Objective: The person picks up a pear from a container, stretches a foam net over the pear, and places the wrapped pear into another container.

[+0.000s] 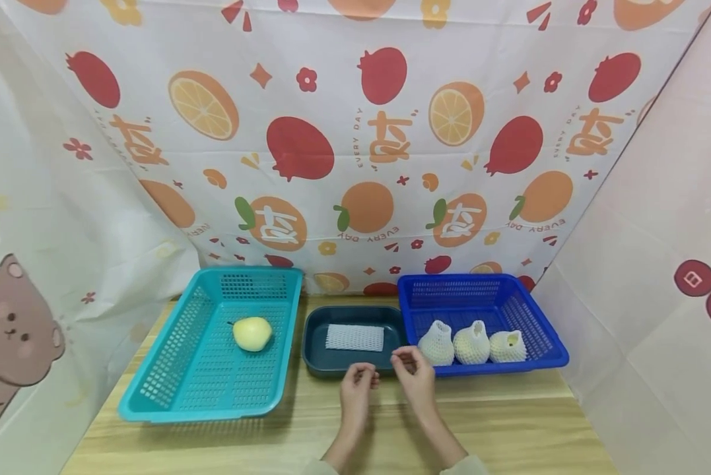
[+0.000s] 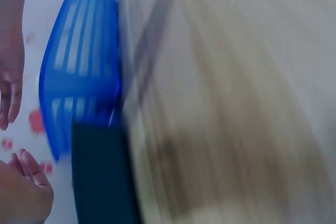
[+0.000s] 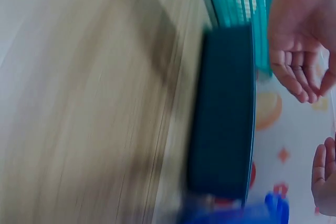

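My left hand [image 1: 356, 396] hovers at the front edge of a dark green tray [image 1: 355, 366], its fingers loosely bent and nothing seen in them. Beside it, my right hand [image 1: 416, 379] hangs between the tray and a blue basket [image 1: 480, 371], thumb near the fingertips, also without a visible object. A white foam net sleeve [image 1: 355, 338] lies flat in the tray. In the right wrist view, the left hand [image 3: 302, 40] and right hand [image 3: 326, 179] face each other with space between them.
Left of the tray, a teal basket [image 1: 203, 417] holds a yellow-green pear [image 1: 252, 334]. Inside the blue basket sit three fruits in white foam nets, including the middle netted fruit [image 1: 472, 343]. All stand on a wooden table [image 1: 498, 422] before a fruit-printed cloth [image 1: 343, 158].
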The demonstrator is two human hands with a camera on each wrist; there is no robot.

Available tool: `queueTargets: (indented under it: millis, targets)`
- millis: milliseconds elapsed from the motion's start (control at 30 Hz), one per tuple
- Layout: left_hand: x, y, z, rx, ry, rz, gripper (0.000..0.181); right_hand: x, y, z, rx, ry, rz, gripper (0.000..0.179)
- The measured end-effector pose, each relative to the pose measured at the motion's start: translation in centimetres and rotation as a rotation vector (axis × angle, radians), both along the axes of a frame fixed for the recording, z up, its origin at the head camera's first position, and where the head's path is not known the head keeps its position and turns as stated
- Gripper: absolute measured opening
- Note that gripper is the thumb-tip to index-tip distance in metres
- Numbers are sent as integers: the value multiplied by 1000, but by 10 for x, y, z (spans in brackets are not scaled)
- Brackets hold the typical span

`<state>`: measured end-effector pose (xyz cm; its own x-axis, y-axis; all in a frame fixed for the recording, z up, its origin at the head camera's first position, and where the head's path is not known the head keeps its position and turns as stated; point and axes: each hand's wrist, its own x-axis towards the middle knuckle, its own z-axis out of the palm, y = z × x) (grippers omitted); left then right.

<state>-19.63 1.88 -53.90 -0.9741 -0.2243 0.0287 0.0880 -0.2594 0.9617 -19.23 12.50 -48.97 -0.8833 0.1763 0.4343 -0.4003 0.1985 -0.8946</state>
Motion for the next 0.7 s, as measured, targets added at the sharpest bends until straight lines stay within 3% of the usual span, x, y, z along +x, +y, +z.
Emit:
queueTargets:
  millis: [167,333,533,700]
  targets:
    - [4,-39,26,-84,91,52,8,-2,-34,-1,2,-69,128,7]
    - [17,-71,56,-206,115,122,7,-2,-66,-10,26,-196,220,9]
    - [24,-106,73,-321,190,274,8,-1,-108,-33,-22,-345,356,19]
    - [25,-131,78,-331,221,391,13,3,-141,-50,88,-501,400,41]
